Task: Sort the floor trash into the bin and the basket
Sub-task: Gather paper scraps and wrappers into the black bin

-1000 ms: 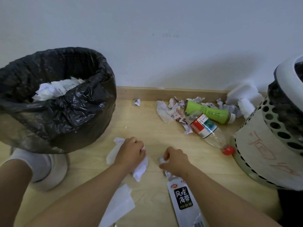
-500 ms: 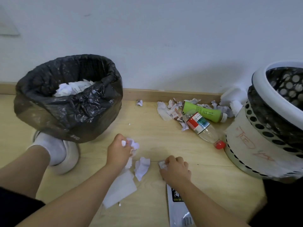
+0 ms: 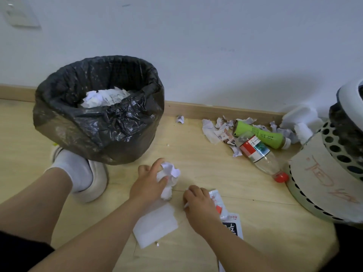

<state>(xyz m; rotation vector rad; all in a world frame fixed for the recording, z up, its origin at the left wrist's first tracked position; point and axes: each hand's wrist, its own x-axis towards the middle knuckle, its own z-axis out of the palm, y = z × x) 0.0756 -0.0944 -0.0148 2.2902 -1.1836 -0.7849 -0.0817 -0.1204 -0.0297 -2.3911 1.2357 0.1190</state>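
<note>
Vs 0.5 s ago: loose scrap gone from floor, bunched into crumpled tissue (image 3: 170, 173), gripped tight in left hand (image 3: 147, 186), just in front of bin (image 3: 98, 126). Right hand (image 3: 198, 203) now curled round red-and-white wrapper (image 3: 216, 200), end lifted. Underneath: flat white paper (image 3: 157, 225), black-label packet (image 3: 232, 226). Green bottle (image 3: 261, 135), clear bottle (image 3: 261, 156), paper scraps (image 3: 216, 130) near basket (image 3: 324, 173). Slippered foot (image 3: 82, 173) beside bin.

Your left hand (image 3: 147, 185) now bunches the white tissue (image 3: 170, 171) into a wad, no longer flat on the floor. Your right hand (image 3: 198, 204) has crumpled the snack wrapper (image 3: 232, 224) at its top.
</note>
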